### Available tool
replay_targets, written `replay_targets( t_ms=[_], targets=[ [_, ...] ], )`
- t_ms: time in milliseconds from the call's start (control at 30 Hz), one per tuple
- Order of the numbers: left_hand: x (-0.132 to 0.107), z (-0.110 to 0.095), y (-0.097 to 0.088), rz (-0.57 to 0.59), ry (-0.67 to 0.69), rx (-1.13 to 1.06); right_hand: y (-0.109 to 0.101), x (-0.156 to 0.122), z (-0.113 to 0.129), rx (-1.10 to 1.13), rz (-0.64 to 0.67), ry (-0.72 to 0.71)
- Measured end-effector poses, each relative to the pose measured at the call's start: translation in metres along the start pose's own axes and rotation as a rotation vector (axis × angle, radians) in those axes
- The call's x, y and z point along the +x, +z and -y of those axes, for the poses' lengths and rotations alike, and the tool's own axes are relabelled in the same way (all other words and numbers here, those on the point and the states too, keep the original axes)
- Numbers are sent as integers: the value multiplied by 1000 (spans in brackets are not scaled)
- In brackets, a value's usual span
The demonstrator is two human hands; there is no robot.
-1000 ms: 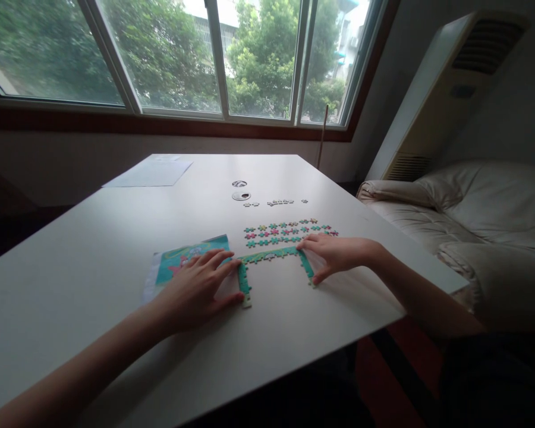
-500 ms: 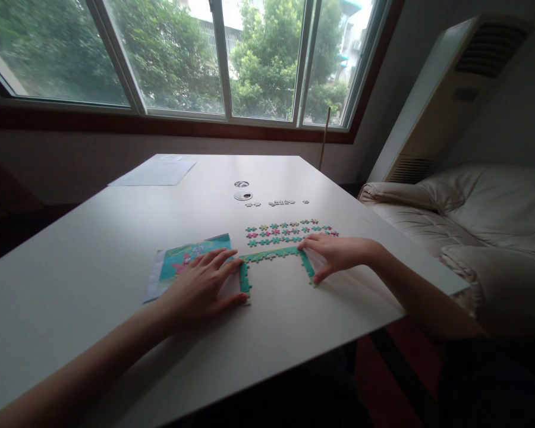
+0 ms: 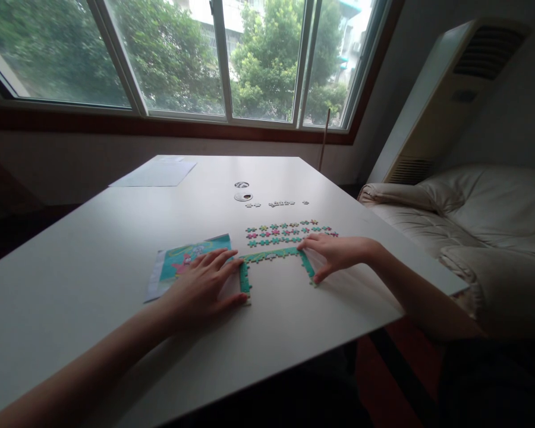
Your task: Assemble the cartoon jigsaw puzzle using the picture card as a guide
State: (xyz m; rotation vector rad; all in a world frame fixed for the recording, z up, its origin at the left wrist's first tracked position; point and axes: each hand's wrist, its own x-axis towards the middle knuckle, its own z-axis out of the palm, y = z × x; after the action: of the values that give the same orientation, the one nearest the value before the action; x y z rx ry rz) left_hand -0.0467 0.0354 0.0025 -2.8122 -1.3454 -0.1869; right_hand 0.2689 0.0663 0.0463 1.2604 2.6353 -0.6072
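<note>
A three-sided border of joined green jigsaw pieces [image 3: 271,255] lies flat on the white table, with its open side toward me. My left hand [image 3: 205,279] is spread along its left side, index fingertip at the upper left corner and thumb by the lower left end. On the right side, my right hand [image 3: 334,254] touches the upper corner with its fingers and the lower end with its thumb, a gap between them. Partly under my left hand is a picture sheet [image 3: 172,268] with a pink figure on teal. Rows of loose jigsaw pieces [image 3: 274,233] lie just beyond the border.
Farther back on the table [image 3: 93,249] lie more pale pieces [image 3: 282,204] and two round objects [image 3: 243,196]. A paper sheet [image 3: 154,172] rests at the far left. A cream leather sofa [image 3: 494,220] and a tall air conditioner [image 3: 446,89] stand at right.
</note>
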Motion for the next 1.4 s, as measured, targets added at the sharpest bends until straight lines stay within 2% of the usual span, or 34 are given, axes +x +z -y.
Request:
replay_targets(
  t_ms=[200,633,800,933,1067,1233,1400],
  targets=[
    [0,1,1,-15,15,-1,-1,0,1,-10,7,11],
    [0,5,4,-31,18,20,-6,3,-10,81,-4,-72],
    [0,7,7,-69,8,28,-13,3,-19,98,19,-43],
    [0,11,10,-105,11,34,-28,10,-26,96,-4,-39],
    [0,11,10,-104,12,42,-47,30,-41,55,-63,12],
    [-1,8,4,-92,15,42,-61,70,-66,6,-127,113],
    [-1,5,2,-85,32,32,-61,111,-65,-72,-160,114]
  ],
)
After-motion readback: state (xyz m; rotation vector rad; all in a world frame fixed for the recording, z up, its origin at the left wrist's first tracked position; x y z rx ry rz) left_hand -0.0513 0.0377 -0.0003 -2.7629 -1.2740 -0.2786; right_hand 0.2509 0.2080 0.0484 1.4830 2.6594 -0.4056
